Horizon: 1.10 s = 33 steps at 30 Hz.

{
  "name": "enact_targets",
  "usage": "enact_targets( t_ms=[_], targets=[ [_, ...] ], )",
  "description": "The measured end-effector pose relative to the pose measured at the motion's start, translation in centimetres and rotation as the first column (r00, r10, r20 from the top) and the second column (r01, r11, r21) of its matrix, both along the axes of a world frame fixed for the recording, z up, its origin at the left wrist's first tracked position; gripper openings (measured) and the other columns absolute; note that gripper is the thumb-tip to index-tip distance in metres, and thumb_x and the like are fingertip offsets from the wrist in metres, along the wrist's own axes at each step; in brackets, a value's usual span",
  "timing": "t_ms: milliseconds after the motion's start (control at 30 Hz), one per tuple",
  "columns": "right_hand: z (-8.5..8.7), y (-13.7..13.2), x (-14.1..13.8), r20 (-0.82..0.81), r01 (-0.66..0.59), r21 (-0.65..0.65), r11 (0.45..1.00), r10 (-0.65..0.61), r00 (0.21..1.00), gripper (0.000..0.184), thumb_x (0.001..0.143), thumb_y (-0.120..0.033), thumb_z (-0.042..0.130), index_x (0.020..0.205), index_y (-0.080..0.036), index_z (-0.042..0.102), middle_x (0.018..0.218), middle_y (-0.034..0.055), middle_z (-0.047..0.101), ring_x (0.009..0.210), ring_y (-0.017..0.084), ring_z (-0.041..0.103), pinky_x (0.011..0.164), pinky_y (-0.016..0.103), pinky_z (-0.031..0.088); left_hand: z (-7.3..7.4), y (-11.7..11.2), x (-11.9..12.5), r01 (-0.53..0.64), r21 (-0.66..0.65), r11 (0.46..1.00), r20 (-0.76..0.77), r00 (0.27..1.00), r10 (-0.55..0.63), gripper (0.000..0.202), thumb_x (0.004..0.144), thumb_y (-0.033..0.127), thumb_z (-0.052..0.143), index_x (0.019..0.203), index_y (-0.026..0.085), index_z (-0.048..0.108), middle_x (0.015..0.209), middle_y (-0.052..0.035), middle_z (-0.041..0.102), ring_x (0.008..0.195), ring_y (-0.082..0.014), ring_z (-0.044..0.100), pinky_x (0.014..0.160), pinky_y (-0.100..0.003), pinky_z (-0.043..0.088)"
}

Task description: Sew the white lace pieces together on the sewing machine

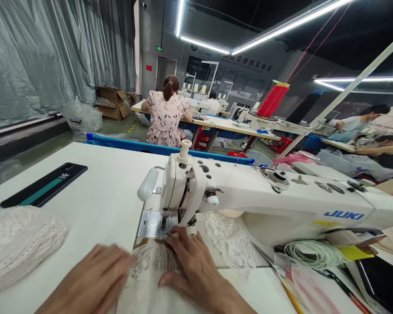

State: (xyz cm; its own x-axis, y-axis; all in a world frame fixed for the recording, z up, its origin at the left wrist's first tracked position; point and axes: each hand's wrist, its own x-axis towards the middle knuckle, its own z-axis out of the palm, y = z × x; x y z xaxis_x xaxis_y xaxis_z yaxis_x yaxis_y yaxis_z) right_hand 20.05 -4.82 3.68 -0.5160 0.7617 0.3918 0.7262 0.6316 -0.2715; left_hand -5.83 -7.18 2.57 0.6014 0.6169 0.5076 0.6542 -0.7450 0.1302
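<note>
A white sewing machine (249,192) stands on the white table (101,192) in front of me. A piece of white lace fabric (150,266) lies under its needle area. My left hand (94,279) rests flat on the fabric's left side, fingers stretched and slightly blurred. My right hand (193,266) presses the fabric down just before the presser foot (165,224), fingers extended toward the needle. More lace (229,240) lies behind the needle, under the machine arm.
A pile of white lace (16,244) sits at the left. A dark strip (44,185) lies on the table beyond it. White cord (314,253), scissors and clutter lie at the right. A person in a floral dress (165,115) sits ahead; others work at the right.
</note>
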Motion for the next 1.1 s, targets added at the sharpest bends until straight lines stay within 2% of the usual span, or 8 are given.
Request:
enact_targets(
  t_ms=[133,300,433,533,667,833,933,1100],
  targets=[
    [-0.8,-0.1,-1.0,-0.053,-0.020,-0.083,0.996,0.015,0.998,0.042,0.077,-0.046,0.071,0.104,-0.018,0.053,0.117,0.0132,0.056,0.101,0.029,0.057,0.081,0.043,0.049,1.4,2.8,2.4,-0.116,-0.374,0.920,0.037,0.990,0.139,0.025,0.086,0.035,0.059,0.108,0.022,0.055,0.091,-0.0009,0.060,0.081,-0.0196,0.059,0.068,-0.026,0.049],
    [-0.5,-0.1,-1.0,-0.173,-0.062,-0.193,0.979,0.028,0.984,0.049,0.075,-0.042,0.074,0.111,-0.020,0.049,0.113,0.0111,0.058,0.106,0.026,0.055,0.087,0.041,0.047,1.0,3.0,5.0,-0.206,-0.632,0.747,0.001,0.964,0.266,0.006,0.071,0.016,0.049,0.074,0.022,0.049,0.071,0.0029,0.052,0.068,-0.0184,0.054,0.058,-0.024,0.041],
    [-0.3,-0.3,-1.0,-0.272,-0.045,-0.283,0.958,-0.035,0.962,0.048,0.077,-0.047,0.071,0.112,-0.020,0.053,0.098,0.0054,0.063,0.090,0.023,0.059,0.079,0.036,0.049,1.9,2.6,5.0,-0.092,-0.709,0.699,0.126,0.959,0.254,0.005,0.076,0.020,0.041,0.072,0.023,0.041,0.077,0.0020,0.053,0.068,-0.0168,0.053,0.059,-0.024,0.039],
    [0.0,-0.3,-1.0,-0.299,-0.017,-0.385,0.923,-0.107,0.948,0.014,0.083,-0.033,0.067,0.084,-0.020,0.061,0.071,-0.0023,0.062,0.071,0.017,0.057,0.066,0.026,0.046,3.1,2.9,4.9,-0.017,-0.837,0.547,0.159,0.949,0.272,0.007,0.075,0.026,0.046,0.082,0.024,0.045,0.073,0.0035,0.056,0.073,-0.0188,0.057,0.063,-0.024,0.041],
    [0.5,-0.1,-1.0,-0.291,0.003,-0.392,0.920,-0.127,0.948,0.010,0.081,-0.018,0.065,0.072,-0.019,0.059,0.068,-0.0043,0.062,0.065,0.014,0.056,0.065,0.025,0.044,4.0,3.7,5.2,0.100,-0.908,0.406,0.219,0.941,0.258,0.020,0.073,0.035,0.051,0.088,0.023,0.053,0.078,0.0022,0.059,0.080,-0.0208,0.057,0.068,-0.025,0.040],
    [0.4,-0.2,-0.8,-0.252,-0.009,-0.310,0.951,-0.073,0.965,0.010,0.082,-0.011,0.057,0.084,-0.020,0.057,0.075,-0.0039,0.065,0.068,0.014,0.060,0.077,0.029,0.045,3.6,4.5,5.7,0.034,-0.909,0.415,0.144,0.960,0.239,0.021,0.077,0.033,0.043,0.060,0.021,0.040,0.057,0.0067,0.027,0.055,-0.0122,0.028,0.052,-0.024,0.019],
    [0.1,-0.2,-0.6,-0.196,0.044,-0.227,0.973,-0.090,0.976,0.018,0.082,-0.008,0.052,0.094,-0.021,0.056,0.080,-0.0014,0.065,0.073,0.016,0.062,0.083,0.033,0.044,3.2,5.0,5.9,-0.003,-0.896,0.445,0.125,0.958,0.259,0.018,0.074,0.029,0.044,0.059,0.021,0.038,0.056,0.0070,0.026,0.055,-0.0116,0.027,0.052,-0.025,0.017],
    [0.3,-0.2,-0.7,-0.136,0.097,0.131,0.987,-0.079,0.987,0.021,0.084,-0.009,0.046,0.102,-0.018,0.054,0.092,0.0072,0.062,0.082,0.021,0.057,0.072,0.034,0.042,2.7,5.9,6.2,-0.053,-0.859,0.509,0.090,0.964,0.252,0.016,0.073,0.025,0.044,0.058,0.020,0.040,0.054,0.0072,0.025,0.052,-0.0111,0.023,0.049,-0.024,0.016]
  ],
)
